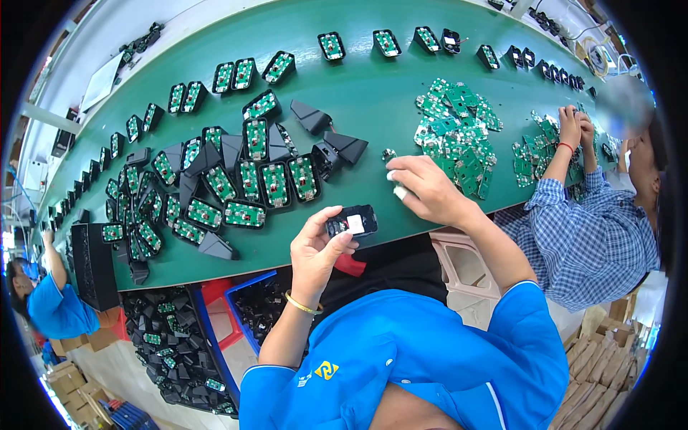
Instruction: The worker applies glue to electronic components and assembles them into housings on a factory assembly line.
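My left hand [315, 251] grips a small open black plastic housing [367, 218] above the table's near edge. Inside the housing are a white block and some thin wires, partly red. White finger covers show on my right hand [433, 192], which pinches a small green circuit board [389, 153]; the fingers hide most of it. Just right of that hand lies a loose pile of green circuit boards [459, 132]. To the left is a crowd of black housings with boards fitted in them [274, 184], among several upturned black housings [346, 146].
A curved row of board-filled housings [331, 46] runs along the far side of the green table [358, 93]. At right, a co-worker in a checked shirt [584, 233] handles boards; another in blue [61, 304] sits far left. A blue-edged bin [172, 344] of black housings stands below the table.
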